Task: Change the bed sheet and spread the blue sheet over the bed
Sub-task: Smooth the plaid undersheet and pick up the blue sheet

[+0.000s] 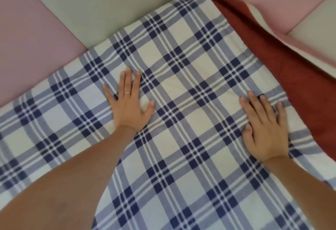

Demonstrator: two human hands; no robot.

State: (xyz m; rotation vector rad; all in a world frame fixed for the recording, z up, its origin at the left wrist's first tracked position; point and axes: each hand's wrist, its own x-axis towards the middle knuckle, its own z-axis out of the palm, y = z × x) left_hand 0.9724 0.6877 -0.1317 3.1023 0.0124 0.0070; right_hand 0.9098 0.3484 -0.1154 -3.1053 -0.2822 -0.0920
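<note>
Both hands lie flat, fingers straight and spread: the right hand (265, 129) near the sheet's edge, the left hand (129, 100) mid-cloth. The blue sheet (181, 88) already covers most of the bed. Beyond, a red strip (283, 60) stays uncovered, so smoothing and edge-pulling seem left.

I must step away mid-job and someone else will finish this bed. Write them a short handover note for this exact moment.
Left hand: open, flat on the blue sheet, fingers spread.
Right hand: open, flat on the sheet near its right edge.
Sheet: laid out, its far edge against the padded wall.
Done: sheet spread, mostly flat.
Left: a red cover shows uncovered along the right side; probably draw the sheet over it and smooth the creases by the right hand.
</note>
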